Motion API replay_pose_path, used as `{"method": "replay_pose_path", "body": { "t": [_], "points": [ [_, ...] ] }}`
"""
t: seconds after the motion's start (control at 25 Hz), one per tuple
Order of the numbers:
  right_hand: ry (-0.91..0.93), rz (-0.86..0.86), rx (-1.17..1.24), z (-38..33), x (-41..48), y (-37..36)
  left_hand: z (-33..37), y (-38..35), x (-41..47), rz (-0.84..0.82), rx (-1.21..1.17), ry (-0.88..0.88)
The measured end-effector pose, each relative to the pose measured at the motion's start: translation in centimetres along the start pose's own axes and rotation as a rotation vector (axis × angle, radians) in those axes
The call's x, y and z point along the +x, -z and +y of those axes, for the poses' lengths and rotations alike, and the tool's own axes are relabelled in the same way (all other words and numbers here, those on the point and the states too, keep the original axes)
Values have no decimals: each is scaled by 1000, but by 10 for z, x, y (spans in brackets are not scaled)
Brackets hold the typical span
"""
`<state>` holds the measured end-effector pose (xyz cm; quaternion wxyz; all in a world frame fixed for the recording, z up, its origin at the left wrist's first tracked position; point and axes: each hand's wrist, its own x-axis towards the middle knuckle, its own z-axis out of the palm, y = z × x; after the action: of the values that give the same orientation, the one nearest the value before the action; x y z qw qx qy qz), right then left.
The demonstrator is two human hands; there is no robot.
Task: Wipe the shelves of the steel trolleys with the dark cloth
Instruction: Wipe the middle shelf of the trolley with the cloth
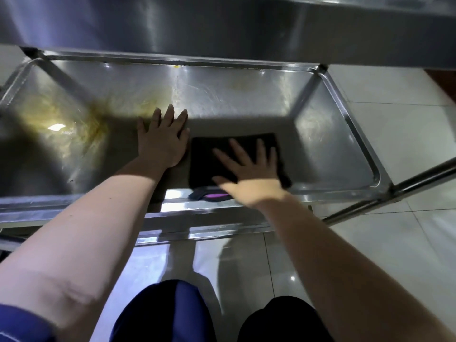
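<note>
Pale floor tiles lie round the steel trolley, and you are crouched at its lower shelf, with the upper shelf overhanging beyond your fingertips. Your right hand lies palm down on the dark cloth with its fingers straight and spread wide, pressing rather than gripping; the hand is blurred, so I judge you are in mid-stroke. Your left hand rests flat on the bare steel, fingers straight and close together, holding nothing, and looks to be bracing you. The cloth is a flat, folded, near-black rectangle, just beside your left thumb and reaching a little past your right fingertips, with its near edge at the shelf's front rim. So the wiping of this shelf is under way and, by my reckoning, far from done: a yellowish smear spreads off the little-finger side of your left hand, and a fainter mark sits well beyond your right fingertips. Your next move calls for lifting the left hand clear and sweeping the cloth across under firm, even pressure, keeping it flat so that it does not bunch against the raised rim.
</note>
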<state>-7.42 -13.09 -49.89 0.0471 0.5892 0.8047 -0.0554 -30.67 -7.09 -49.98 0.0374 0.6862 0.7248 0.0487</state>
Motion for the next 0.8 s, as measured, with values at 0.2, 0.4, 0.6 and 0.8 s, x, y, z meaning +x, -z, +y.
{"method": "replay_pose_path", "body": {
  "t": [0.2, 0.4, 0.6, 0.8],
  "points": [
    [21, 31, 47, 81, -15, 13, -1, 3, -1, 1, -25, 4],
    [-351, -111, 102, 198, -55, 32, 8, 2, 0, -19, -7, 14],
    [-47, -52, 13, 50, -14, 9, 9, 4, 2, -18, -5, 6],
    [103, 2, 95, 33, -14, 17, 2, 4, 1, -23, -18, -5]
  ]
}}
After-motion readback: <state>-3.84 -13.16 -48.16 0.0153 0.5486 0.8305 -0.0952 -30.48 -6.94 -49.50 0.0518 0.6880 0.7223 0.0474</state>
